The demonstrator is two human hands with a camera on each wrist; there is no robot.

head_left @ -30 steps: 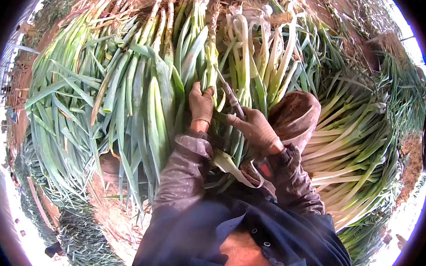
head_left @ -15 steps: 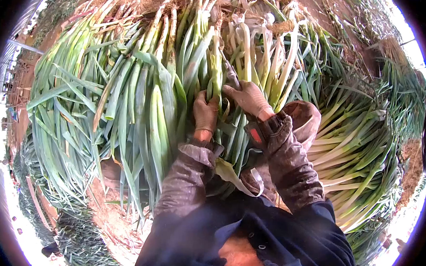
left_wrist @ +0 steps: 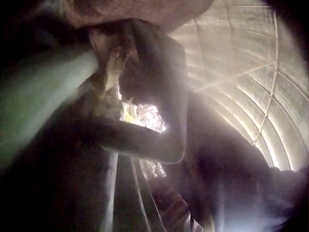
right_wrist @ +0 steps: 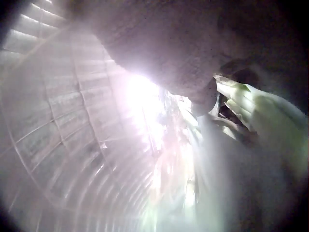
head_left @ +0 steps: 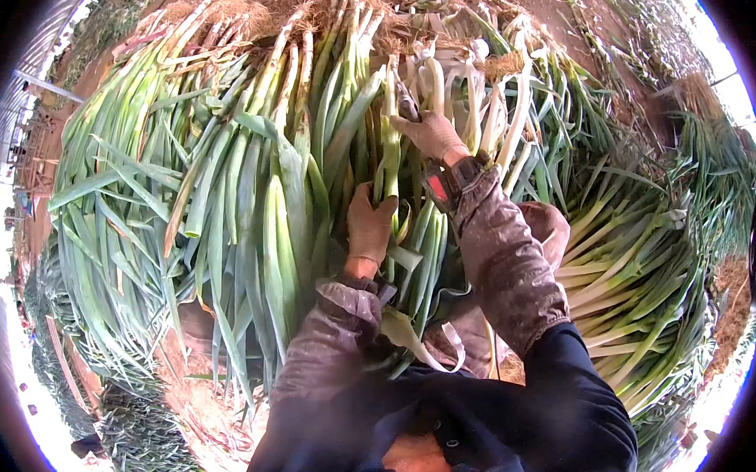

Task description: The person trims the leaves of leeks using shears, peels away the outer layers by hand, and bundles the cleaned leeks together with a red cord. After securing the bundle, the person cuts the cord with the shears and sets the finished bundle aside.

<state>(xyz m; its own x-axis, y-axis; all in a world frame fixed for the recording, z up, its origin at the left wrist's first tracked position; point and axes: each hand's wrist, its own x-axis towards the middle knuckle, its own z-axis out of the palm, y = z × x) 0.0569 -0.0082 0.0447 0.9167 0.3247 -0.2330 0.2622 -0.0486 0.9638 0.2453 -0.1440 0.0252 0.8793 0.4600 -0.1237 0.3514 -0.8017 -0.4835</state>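
Note:
In the head view the gloved left hand [head_left: 369, 227] grips the leaf end of a long green stalk [head_left: 389, 156] that runs up toward the roots. Higher up, the gloved right hand [head_left: 435, 136] curls round a dark-handled tool [head_left: 407, 103], its thumb side close against the same stalk. The left wrist view shows the left hand's curled fingers [left_wrist: 145, 140] dimly, beside a pale green leaf [left_wrist: 53, 94]. In the right wrist view the right hand [right_wrist: 169, 53] is a dark shape above a pale stalk [right_wrist: 241, 99]; the tool cannot be made out there.
Leafy stalks [head_left: 237, 171] with roots at the top lie to the left. White-stemmed stalks [head_left: 519, 107] lie just right of the right hand, and another pile [head_left: 629, 272] fans out farther right. A peeled pale leaf [head_left: 411, 339] hangs near the person's lap.
The right hand with the tool has moved up along the stalk toward the roots. My left hand has shifted slightly down and right, still gripping the stalk.

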